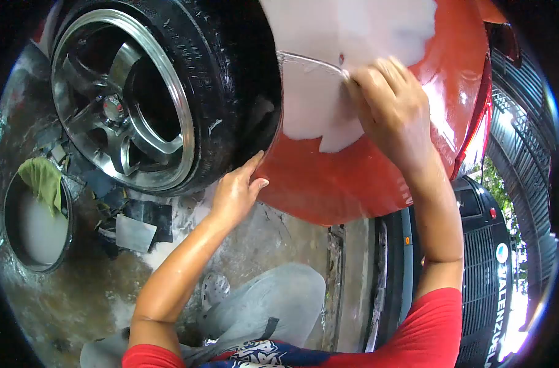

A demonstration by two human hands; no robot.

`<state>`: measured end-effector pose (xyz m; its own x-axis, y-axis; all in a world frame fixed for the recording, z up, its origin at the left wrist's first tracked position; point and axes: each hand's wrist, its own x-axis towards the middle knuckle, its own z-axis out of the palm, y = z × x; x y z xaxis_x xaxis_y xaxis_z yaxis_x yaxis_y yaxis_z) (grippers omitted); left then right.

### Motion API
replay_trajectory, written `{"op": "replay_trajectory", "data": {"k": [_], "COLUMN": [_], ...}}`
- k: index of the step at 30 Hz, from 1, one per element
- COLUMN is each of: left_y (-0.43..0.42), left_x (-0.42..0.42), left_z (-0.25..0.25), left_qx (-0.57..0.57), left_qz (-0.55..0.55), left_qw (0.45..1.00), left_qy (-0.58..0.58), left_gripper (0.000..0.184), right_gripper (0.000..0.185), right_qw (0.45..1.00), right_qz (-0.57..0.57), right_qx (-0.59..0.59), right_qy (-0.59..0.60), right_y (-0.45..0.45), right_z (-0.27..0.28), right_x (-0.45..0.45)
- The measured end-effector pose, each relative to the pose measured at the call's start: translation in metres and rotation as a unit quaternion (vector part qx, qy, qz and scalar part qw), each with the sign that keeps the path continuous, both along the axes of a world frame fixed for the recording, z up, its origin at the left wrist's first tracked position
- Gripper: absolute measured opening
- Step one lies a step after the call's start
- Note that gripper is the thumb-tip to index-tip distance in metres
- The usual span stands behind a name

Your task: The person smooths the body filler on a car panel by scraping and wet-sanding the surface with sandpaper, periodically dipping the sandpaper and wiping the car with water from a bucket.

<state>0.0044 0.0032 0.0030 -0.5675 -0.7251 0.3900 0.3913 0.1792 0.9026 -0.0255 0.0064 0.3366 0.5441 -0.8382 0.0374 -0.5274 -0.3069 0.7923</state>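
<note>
A red car body panel (328, 190) fills the middle, wet and glossy, with a large pale patch (316, 110) of bare or filled surface. My right hand (393, 104) presses on this patch near a curved crease line, its fingers bent and held together. Whatever may be under those fingertips is hidden. My left hand (236, 190) rests against the lower edge of the panel by the wheel arch, fingers stretched and thumb apart, holding nothing. Just left of the panel is a black tyre (221, 92) on a silver spoked wheel (123, 67).
At the left, a dark bucket (39, 268) contains cloudy water, with a green cloth (43, 181) draped over its rim. A grey sheet (135, 233) and several dark scraps lie on the wet floor. Another dark vehicle (485, 257) stands at the right.
</note>
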Motion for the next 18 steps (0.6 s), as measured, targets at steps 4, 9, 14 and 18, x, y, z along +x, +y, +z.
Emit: {"op": "replay_trajectory", "data": {"k": [4, 9, 14, 18], "left_y": [0.001, -0.001, 0.000, 0.001], "left_x": [0.002, 0.005, 0.004, 0.000], "left_z": [0.002, 0.004, 0.002, -0.001], "left_qx": [0.010, 0.000, 0.008, 0.016], "left_qz": [-0.013, 0.006, -0.004, 0.012], "left_qw": [1.000, 1.000, 1.000, 0.999], "left_qy": [0.001, 0.004, 0.011, 0.029], "left_gripper": [0.059, 0.058, 0.058, 0.059], "right_gripper": [0.018, 0.016, 0.014, 0.012], "right_qw": [0.999, 0.998, 0.994, 0.991], "right_qz": [-0.014, 0.033, 0.035, 0.030], "right_qx": [0.015, 0.026, 0.063, 0.069], "right_qy": [0.034, 0.039, 0.087, 0.108], "right_y": [-0.002, -0.019, -0.037, -0.046], "right_z": [0.004, 0.002, 0.001, -0.003], "right_x": [0.003, 0.001, 0.027, 0.033]}}
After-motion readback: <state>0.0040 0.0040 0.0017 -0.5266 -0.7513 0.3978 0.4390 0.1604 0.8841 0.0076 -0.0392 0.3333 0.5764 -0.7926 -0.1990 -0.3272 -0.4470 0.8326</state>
